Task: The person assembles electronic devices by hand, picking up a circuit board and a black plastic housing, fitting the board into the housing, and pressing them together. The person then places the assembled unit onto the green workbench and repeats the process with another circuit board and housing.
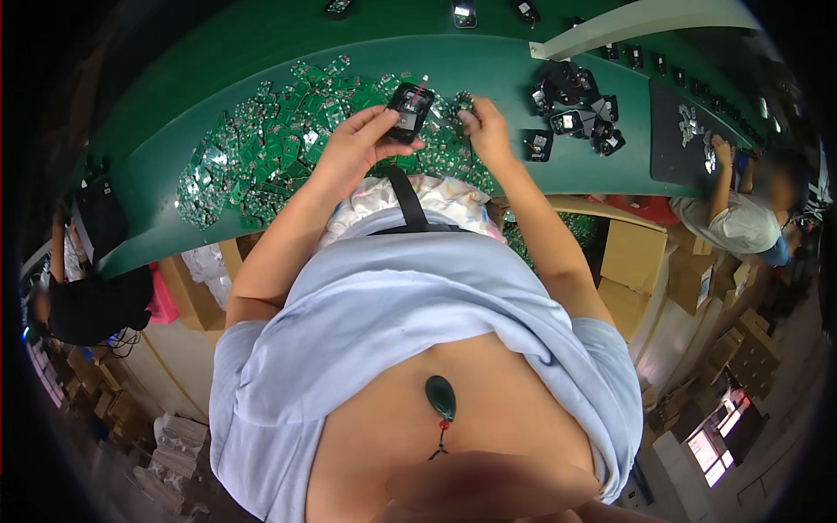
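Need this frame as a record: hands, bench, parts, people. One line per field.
left hand: holds an open black housing with a red wire
right hand: fingertips at a small green circuit board; whether lifted is unclear
bench: green surface
board pile: loose green boards, spread left of and below the housing
housing cluster: black housings, right of the right hand
co-worker's hand: far right, at a dark mat bearing small metallic-looking parts

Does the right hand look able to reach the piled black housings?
Likely yes: nothing visible stands between the right hand and the black housings, though it seems to hold a circuit board.
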The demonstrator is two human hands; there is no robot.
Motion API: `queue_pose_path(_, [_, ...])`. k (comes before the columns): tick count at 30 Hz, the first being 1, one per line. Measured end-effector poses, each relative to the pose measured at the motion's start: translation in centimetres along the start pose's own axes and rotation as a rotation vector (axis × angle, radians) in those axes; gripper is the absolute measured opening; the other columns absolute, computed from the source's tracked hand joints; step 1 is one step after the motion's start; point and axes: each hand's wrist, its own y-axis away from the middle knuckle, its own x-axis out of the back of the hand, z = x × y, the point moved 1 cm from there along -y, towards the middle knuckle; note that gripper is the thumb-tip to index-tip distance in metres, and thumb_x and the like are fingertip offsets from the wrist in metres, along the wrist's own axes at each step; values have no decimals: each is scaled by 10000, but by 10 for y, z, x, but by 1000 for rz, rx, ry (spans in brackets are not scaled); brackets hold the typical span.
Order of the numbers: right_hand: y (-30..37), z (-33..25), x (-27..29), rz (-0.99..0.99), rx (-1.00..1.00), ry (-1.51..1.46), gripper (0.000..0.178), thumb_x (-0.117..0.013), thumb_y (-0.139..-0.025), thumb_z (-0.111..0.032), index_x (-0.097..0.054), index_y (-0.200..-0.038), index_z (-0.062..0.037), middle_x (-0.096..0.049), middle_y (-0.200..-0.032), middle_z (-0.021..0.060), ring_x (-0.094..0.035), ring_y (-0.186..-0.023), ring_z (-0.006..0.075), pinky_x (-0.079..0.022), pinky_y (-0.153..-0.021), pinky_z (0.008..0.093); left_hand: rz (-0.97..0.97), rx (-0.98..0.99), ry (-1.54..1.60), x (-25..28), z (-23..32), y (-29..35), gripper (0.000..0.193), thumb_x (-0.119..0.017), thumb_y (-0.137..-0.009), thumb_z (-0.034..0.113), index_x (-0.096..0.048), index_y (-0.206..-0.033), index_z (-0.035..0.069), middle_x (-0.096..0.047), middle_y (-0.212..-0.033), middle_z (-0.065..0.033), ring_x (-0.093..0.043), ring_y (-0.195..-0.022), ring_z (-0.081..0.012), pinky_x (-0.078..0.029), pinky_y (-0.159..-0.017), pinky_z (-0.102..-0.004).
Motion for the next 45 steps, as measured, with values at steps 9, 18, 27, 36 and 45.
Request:
queue_pose_path(9, [21,-116,45,-34,-453,-1185,344,-502,-904,-116,-442,-1239,-69,-524,-778,26,-452,-632,71,-353,-520,188,61,-435,-433,-7,-4,10,324,-466,-864,31,-532,-1177,83,-563,-962,-69,-578,-750,-108,-516,-598,-216])
queue_pose_path(18, [39,-134,35,-207,-568,-1554,188,-508,-897,-120,-482,-1067,-46,-534,-827,86,-448,-641,130,-344,-514,199,219,-620,-780,-9,-1,13,332,-497,-819,18,-587,-1132,83,-588,-879,-39,-508,-593,-50,-418,-484,-178])
queue_pose_path(27, [43,-142,31,-118,-399,-1248,192,-529,-890,-128,-480,-1048,-31,-545,-765,50,-453,-599,97,-346,-499,197,261,-613,-817,-9,-2,13,268,-550,-777,87,-621,-1034,55,-622,-931,-119,-617,-715,-198,-495,-647,-285])
queue_pose_path(36, [45,-146,26,71,-323,-942,162,-536,-879,-87,-478,-1020,-32,-543,-750,24,-481,-568,65,-358,-469,185,257,-581,-747,-5,-6,9,273,-549,-775,94,-621,-1035,53,-621,-889,-121,-609,-699,-189,-490,-646,-276])
queue_pose_path(45, [48,-153,23,85,-214,-796,175,-558,-865,-81,-462,-1007,-46,-548,-801,24,-499,-620,58,-393,-503,181,14,-359,-464,-18,-10,16,377,-577,-868,227,-509,-1196,55,-566,-934,-34,-541,-708,-70,-514,-533,-213])
